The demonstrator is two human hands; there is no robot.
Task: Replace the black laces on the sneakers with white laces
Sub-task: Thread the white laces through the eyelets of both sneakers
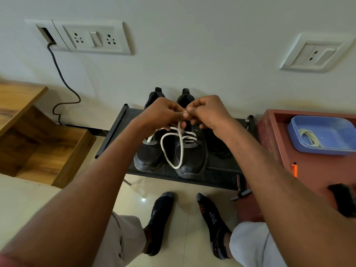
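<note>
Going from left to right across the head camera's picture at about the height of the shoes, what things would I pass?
Wooden cabinet → black shoe rack → left sneaker → right sneaker, white lace looping down between them → red-brown table → blue tray holding a coiled white lace.

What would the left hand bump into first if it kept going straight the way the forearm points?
Almost at once the right hand, since the left hand meets it fingertip to fingertip over the white lace; depth is hard to judge.
</note>
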